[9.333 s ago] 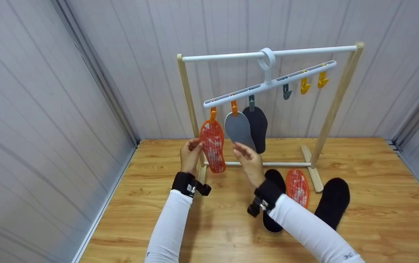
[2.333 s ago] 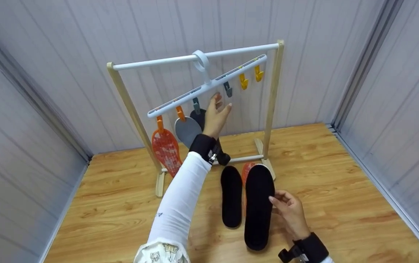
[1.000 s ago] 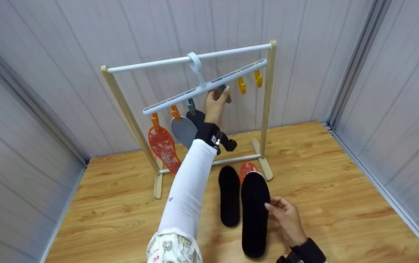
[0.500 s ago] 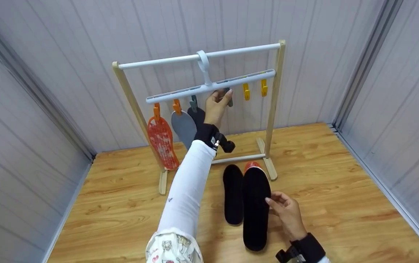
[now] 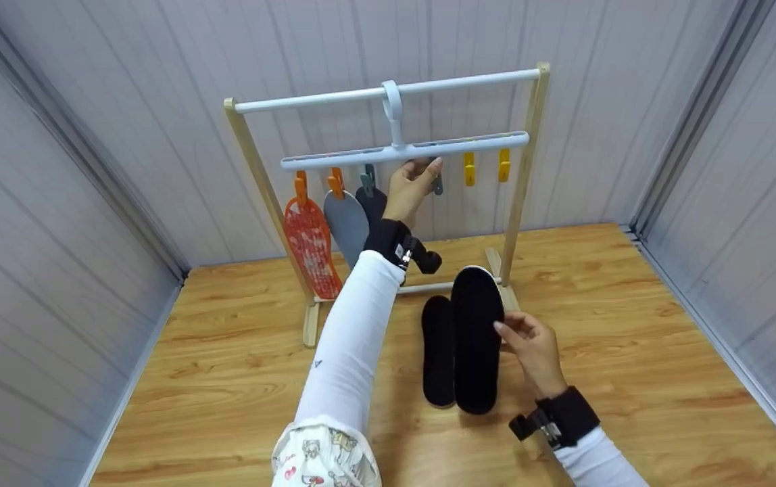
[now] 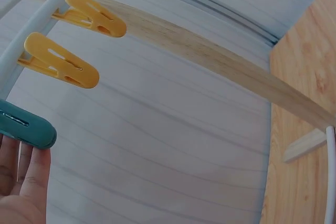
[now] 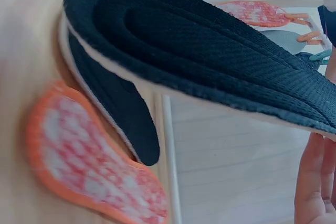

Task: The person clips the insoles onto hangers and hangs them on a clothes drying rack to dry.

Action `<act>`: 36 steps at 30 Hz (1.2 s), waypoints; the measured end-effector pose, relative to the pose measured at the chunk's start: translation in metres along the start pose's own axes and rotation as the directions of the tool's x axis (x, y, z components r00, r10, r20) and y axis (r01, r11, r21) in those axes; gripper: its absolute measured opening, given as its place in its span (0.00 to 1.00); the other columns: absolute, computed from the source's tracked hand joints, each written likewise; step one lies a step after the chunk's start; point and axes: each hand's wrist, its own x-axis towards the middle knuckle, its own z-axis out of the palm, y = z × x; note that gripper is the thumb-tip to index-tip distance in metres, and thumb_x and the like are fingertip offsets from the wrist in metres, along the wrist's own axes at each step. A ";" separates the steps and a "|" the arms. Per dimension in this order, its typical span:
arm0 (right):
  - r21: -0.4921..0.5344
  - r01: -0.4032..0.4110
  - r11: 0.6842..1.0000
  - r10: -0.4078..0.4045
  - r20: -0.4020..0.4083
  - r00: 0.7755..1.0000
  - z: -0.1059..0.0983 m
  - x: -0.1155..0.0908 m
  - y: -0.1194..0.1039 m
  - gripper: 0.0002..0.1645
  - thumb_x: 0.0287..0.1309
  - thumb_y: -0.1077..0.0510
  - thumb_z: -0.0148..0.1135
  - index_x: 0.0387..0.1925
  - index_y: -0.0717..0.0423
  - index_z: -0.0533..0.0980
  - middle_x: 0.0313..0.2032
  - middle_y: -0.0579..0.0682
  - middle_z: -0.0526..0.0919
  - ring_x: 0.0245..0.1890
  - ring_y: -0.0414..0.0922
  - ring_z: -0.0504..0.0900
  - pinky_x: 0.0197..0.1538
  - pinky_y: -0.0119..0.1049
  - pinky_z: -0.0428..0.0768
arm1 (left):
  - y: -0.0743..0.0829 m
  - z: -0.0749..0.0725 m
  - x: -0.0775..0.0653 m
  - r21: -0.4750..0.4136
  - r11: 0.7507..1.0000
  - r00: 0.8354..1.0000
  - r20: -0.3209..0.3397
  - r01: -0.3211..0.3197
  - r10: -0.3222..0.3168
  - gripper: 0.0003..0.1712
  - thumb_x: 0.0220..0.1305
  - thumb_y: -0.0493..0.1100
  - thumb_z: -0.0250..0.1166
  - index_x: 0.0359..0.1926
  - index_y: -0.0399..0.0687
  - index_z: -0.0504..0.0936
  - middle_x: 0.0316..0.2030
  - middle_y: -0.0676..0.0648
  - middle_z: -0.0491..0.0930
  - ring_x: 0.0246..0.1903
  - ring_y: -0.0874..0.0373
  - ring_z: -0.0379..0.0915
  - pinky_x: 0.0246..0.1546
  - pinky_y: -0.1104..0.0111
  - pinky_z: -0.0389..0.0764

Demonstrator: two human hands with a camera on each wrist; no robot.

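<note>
My left hand (image 5: 409,193) is raised to the white hanger (image 5: 334,161), pinching its grey-green clip (image 5: 437,184). In the left wrist view, fingertips touch the underside of that clip (image 6: 29,129). Lower right, my right hand (image 5: 535,348) pinches the edge of a long black insole (image 5: 477,341), held above the floor with its far end up. Another black insole (image 5: 437,352) lies behind it, partly covered. The right wrist view also has an orange-rimmed red-and-white insole (image 7: 89,156) on the floor; the held insole hides it from the head view.
From the hanger's left half hang an orange-red insole (image 5: 310,247), a grey one (image 5: 347,226) and a dark one (image 5: 371,203), each in a clip. Two yellow clips (image 5: 469,170) hang at right. The hanger hooks over the rack's white rod (image 5: 313,100); a wooden post (image 5: 524,182) stands right.
My left hand has moved up and taken hold of the grey-green clip; the hanger has swung from slanted to nearly level. My right hand has picked up the black insole and lifts it toward the rack.
</note>
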 end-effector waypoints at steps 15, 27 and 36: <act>-0.049 0.082 0.995 -0.082 -0.001 0.997 0.034 0.053 -0.025 0.14 0.53 0.65 0.66 0.41 0.69 0.77 0.30 0.46 0.82 0.26 0.38 0.78 0.26 0.30 0.79 | 0.002 -0.004 0.000 -0.019 0.998 0.997 0.046 0.060 -0.059 0.26 0.64 0.46 0.61 0.56 0.32 0.73 0.50 0.39 0.76 0.49 0.53 0.74 0.46 0.68 0.78; -0.069 0.146 0.987 -0.142 0.049 0.989 0.052 0.070 -0.044 0.13 0.54 0.68 0.64 0.40 0.73 0.77 0.31 0.51 0.81 0.26 0.39 0.79 0.26 0.31 0.80 | 0.004 0.001 -0.004 -0.005 0.999 0.999 0.007 0.053 -0.053 0.19 0.64 0.45 0.62 0.48 0.33 0.76 0.39 0.45 0.78 0.36 0.60 0.73 0.38 0.70 0.78; -0.068 0.139 0.988 -0.136 0.050 0.989 0.057 0.081 -0.039 0.12 0.53 0.67 0.65 0.40 0.70 0.78 0.30 0.48 0.82 0.26 0.39 0.79 0.25 0.33 0.80 | 0.001 -0.005 -0.002 0.011 0.999 0.999 0.012 0.049 -0.049 0.18 0.64 0.45 0.62 0.46 0.33 0.76 0.36 0.48 0.76 0.32 0.62 0.71 0.35 0.72 0.77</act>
